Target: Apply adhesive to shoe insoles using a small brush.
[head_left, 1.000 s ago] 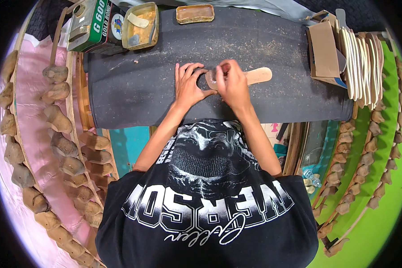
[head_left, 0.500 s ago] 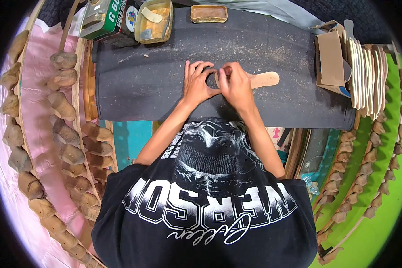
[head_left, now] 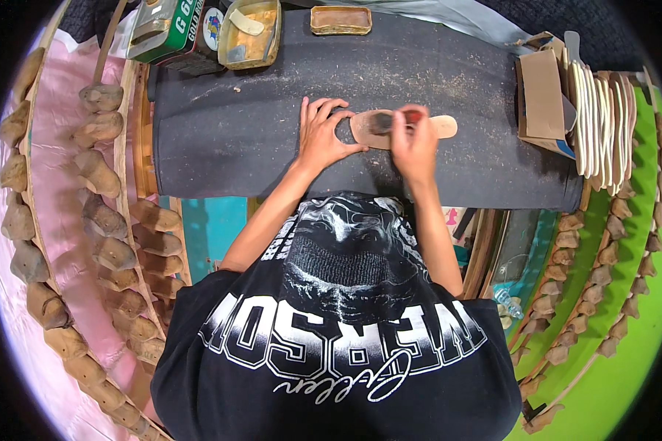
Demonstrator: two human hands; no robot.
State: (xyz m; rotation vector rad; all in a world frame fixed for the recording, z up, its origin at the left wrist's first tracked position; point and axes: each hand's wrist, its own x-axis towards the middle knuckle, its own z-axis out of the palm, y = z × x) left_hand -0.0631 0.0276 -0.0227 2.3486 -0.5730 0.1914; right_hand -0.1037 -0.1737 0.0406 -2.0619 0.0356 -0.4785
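A tan shoe insole (head_left: 440, 126) lies flat on the dark work mat (head_left: 257, 125), its long axis running left to right. My left hand (head_left: 322, 134) rests spread on the mat and presses the insole's left end with its fingertips. My right hand (head_left: 413, 137) sits over the middle of the insole, fingers pinched on a small brush with a red part (head_left: 415, 116). A darker, wet-looking patch (head_left: 380, 122) shows on the insole between my hands.
A tin of yellowish glue (head_left: 251, 33), a green can (head_left: 163, 29) and a small brown tray (head_left: 340, 20) stand at the mat's far edge. A stack of pale insoles (head_left: 599, 117) and a cardboard box (head_left: 543, 95) sit at right. Rows of wooden shoe lasts (head_left: 95, 176) line both sides.
My right hand has lifted off the insole's middle and shifted slightly right, uncovering the darker patch. The view has also drifted, so the mat sits further right.
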